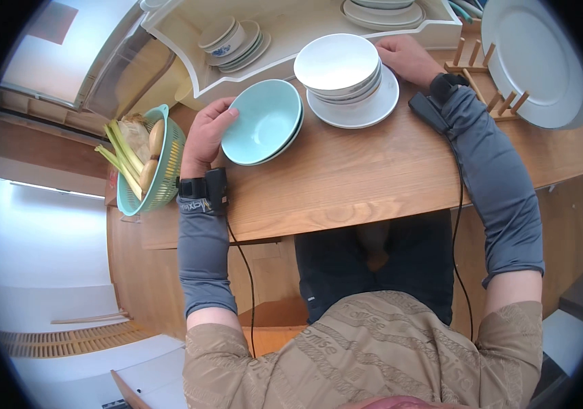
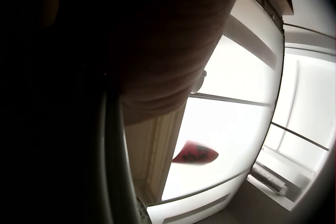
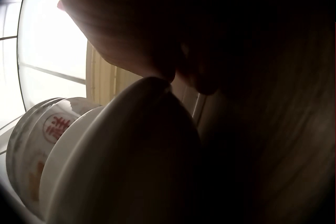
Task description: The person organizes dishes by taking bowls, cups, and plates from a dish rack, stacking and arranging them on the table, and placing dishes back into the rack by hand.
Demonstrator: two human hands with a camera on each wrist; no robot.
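My left hand (image 1: 205,131) grips the left rim of a light-blue bowl (image 1: 262,124), its thumb over the edge. A second rim shows beneath, so the bowls are nested, tilted above the wooden table. My right hand (image 1: 409,60) pinches the far right edge of a white plate (image 1: 385,102). On this plate stands a stack of white bowls (image 1: 339,63), partly hiding the fingers in the head view. In the right wrist view, fingertips (image 3: 167,72) meet the plate's rim, and a red mark shows on a stacked bowl (image 3: 50,129). The left wrist view is mostly dark.
A white rack (image 1: 291,63) at the back holds small cups and plates (image 1: 240,51). To the left stands a turquoise basket (image 1: 171,167) with vegetables. On the right, large white plates (image 1: 533,58) lean in a wooden peg rack (image 1: 503,102). Cables (image 1: 247,273) trail from both wrists.
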